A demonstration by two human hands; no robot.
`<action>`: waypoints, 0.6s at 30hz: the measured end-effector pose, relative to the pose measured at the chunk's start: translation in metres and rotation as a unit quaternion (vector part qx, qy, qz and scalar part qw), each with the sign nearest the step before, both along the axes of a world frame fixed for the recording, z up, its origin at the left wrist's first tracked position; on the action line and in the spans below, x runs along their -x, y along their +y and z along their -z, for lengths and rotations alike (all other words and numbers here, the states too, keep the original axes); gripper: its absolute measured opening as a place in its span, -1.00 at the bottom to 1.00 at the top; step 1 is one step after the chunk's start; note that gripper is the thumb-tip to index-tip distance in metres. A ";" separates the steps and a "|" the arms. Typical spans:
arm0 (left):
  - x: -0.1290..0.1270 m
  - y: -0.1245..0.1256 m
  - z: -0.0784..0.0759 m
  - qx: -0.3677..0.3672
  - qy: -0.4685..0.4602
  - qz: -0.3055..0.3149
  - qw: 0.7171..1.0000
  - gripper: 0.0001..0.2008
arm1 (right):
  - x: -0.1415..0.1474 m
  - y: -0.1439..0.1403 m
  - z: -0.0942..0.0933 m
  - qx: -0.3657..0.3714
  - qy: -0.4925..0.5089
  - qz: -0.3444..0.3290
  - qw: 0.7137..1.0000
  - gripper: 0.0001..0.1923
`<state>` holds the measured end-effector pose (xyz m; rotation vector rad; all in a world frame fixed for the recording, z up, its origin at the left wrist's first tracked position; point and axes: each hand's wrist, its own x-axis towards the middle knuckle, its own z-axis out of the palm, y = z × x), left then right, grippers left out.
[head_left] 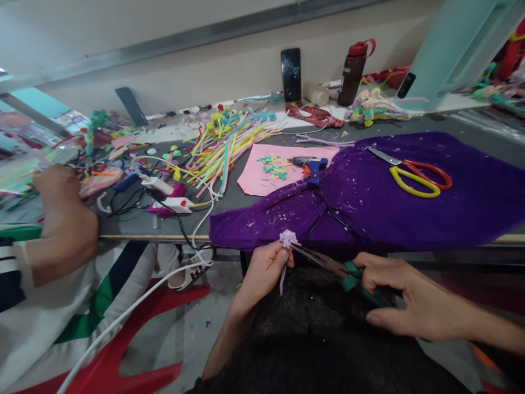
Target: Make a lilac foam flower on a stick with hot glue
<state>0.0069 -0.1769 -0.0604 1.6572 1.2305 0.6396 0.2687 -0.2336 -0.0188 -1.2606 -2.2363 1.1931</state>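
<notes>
Over the purple cloth (410, 213) draped on the worktop (229, 210), my right hand (404, 298) grips the green-handled scissors (332, 265) while my left hand (266, 268) pinches the small lilac pipe-cleaner flower (287, 238) at the worktop edge; I'd steady the stem and snip close.

I see a pale lilac pipe-cleaner flower (287, 238) pinched in my left hand (262, 271); my right hand (404, 295) grips pliers (340, 269) with green handles; both sit before a deep purple cloth (369, 208) flecked with white specks. On that cloth lie scissors (414, 175) with one red and one yellow handle; beside it a blue glue gun (312, 166) with an orange trigger rests by a pink sheet (254, 178); a neighbour's sleeve (24, 273) is striped white, green and navy.
</notes>
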 end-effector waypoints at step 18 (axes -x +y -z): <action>-0.003 0.001 -0.004 -0.011 0.018 0.004 1.000 -0.66 | -0.001 0.002 0.007 0.038 0.055 -0.006 0.998 -0.82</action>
